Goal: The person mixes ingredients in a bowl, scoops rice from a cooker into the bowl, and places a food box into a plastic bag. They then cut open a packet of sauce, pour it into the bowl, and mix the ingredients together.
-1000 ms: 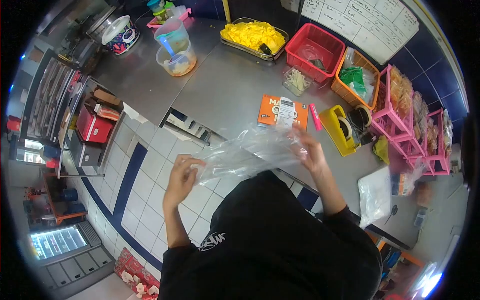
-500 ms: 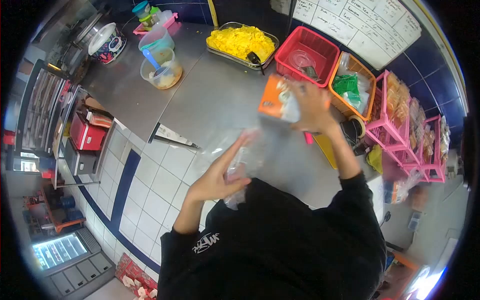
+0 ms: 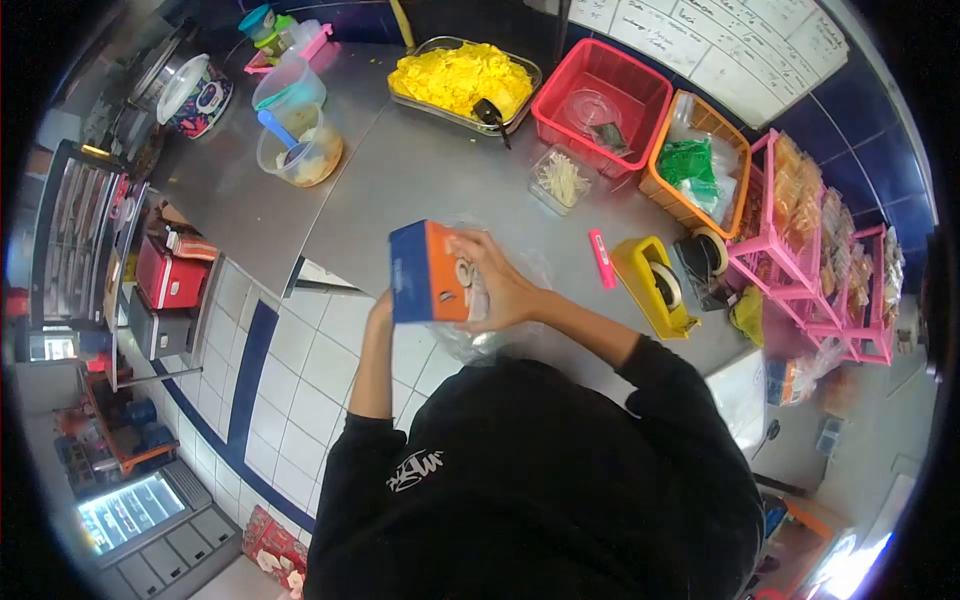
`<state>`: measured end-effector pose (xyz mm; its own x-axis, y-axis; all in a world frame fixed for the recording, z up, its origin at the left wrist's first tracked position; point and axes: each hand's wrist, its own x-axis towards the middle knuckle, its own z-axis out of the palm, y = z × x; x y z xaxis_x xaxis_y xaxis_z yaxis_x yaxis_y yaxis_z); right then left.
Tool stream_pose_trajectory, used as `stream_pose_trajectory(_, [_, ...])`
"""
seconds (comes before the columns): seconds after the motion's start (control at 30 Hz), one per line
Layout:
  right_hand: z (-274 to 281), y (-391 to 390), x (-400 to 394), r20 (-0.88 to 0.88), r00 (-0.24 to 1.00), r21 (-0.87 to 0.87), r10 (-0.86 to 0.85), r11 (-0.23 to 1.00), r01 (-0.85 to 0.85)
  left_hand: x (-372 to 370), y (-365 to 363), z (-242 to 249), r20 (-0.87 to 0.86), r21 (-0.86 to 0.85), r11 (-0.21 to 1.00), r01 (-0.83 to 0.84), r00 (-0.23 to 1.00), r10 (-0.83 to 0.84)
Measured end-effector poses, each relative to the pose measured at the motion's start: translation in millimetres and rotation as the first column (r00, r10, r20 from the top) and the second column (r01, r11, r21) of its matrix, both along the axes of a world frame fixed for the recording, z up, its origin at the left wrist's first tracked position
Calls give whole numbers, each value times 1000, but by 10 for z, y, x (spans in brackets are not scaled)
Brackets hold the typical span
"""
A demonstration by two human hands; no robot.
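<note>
Box lifted near counter's near edge, apparently outside bag, right hand fingers gripping it; left hand behind box, fingers hidden, grasp can't tell.

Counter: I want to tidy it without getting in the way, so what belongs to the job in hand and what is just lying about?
In use:
- box, in the right hand
- clear bag, beneath

Seemingly lying about:
- marker
- tape dispenser
- red basket
- orange basket
- small white stove pot? no
</note>
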<state>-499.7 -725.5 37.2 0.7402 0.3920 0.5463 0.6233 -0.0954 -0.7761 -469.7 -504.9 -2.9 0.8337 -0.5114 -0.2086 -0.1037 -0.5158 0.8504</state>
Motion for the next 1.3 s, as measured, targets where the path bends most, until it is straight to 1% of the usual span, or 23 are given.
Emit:
stream_pose_trajectory(0.1, [-483, -116, 165, 50, 998, -254, -40, 966, 51, -90, 325, 446, 103, -47, 998, -47, 993, 52])
stream_pose_trajectory(0.13, [-359, -163, 173, 48, 998, -387, -36, 921, 51, -132, 349, 551, 140, -38, 997, -63, 988, 68])
stream_pose_trajectory(0.2, [30, -287, 178, 42, 999, -655, 12, 756, 19, -200, 355, 727, 216, -25, 995, -96, 971, 99])
stream_pose_trajectory(0.27, [263, -399, 147, 15, 996, -873, 84, 487, -27, -247, 153, 760, 216, -58, 978, -200, 954, 207])
stream_pose_trajectory(0.33, [352, -478, 89, 6, 992, -914, 126, 403, -46, -273, -71, 808, 213, -76, 965, -252, 941, 263])
stream_pose_trajectory(0.47, [178, -643, 25, -50, 969, -960, 242, 256, -114, -272, -294, 618, 421, -150, 956, -252, 859, 293])
stream_pose_trajectory(0.57, [-66, -761, -27, -137, 962, -897, 235, 384, -221, -333, -308, 687, 224, -135, 966, -220, 943, 246])
stream_pose_trajectory(0.67, [-112, -820, -151, 49, 986, -854, 160, 518, -42, -464, -235, 888, 101, 36, 999, -30, 995, 26])
stream_pose_trajectory(0.73, [77, -903, -134, -82, 994, -952, 70, 289, -99, -578, -219, 1153, -20, 75, 992, 105, 994, -104])
stream_pose_trajectory(0.77, [214, -959, -146, -145, 989, -974, 10, 176, -144, -605, -222, 1312, -22, 125, 980, 157, 988, -155])
stream_pose_trajectory(0.83, [662, -1057, -275, -60, 996, -973, -65, 225, -44, -584, -243, 1649, -31, 235, 941, 244, 969, -244])
stream_pose_trajectory(0.87, [919, -1106, -297, -20, 995, -969, -98, 248, 5, -506, -279, 1794, 37, 233, 936, 263, 960, -278])
stream_pose_trajectory(0.9, [1199, -1180, -264, -250, 968, -835, 0, 507, -215, -426, -311, 1931, 103, 232, 931, 280, 945, -310])
stream_pose_trajectory(0.93, [1479, -1290, -228, -426, 891, -588, 159, 700, -406, -350, -365, 2066, 166, 232, 926, 298, 926, -340])
stream_pose_trajectory(0.97, [1641, -1423, -194, -524, 774, -261, 355, 799, -542, -230, -507, 2213, 271, 235, 930, 283, 900, -342])
stream_pose_trajectory(1.0, [1694, -1692, -154, -449, 873, -288, 190, 894, -342, -69, -671, 2258, 314, 176, 925, 338, 871, -378])
stream_pose_trajectory(1.03, [1711, -1993, -112, -370, 929, -298, 10, 946, -129, 117, -861, 2287, 357, 116, 913, 391, 841, -406])
stream_pose_trajectory(1.07, [1667, -2147, -77, -264, 825, -471, -501, 813, 343, 302, -1065, 2302, 399, 61, 893, 445, 809, -431])
stream_pose_trajectory(1.1, [1514, -2441, 61, -18, 687, -533, -726, 589, 607, 467, -1338, 2251, 411, -13, 873, 488, 798, -440])
stream_pose_trajectory(1.13, [1234, -2848, 150, 97, 564, -634, -820, 386, 670, 603, -1660, 2137, 424, -90, 846, 525, 789, -445])
stream_pose_trajectory(1.2, [648, -3569, 215, 51, 545, -788, -837, 301, 536, 822, -2309, 1766, 475, -164, 782, 602, 742, -472])
stream_pose_trajectory(1.27, [296, -3731, 256, 7, 541, -838, -841, 290, 462, 948, -2958, 1230, 494, -204, 718, 666, 703, -512])
stream_pose_trajectory(1.3, [210, -3805, 267, -17, 537, -860, -843, 286, 423, 979, -3251, 973, 542, -181, 724, 665, 682, -491])
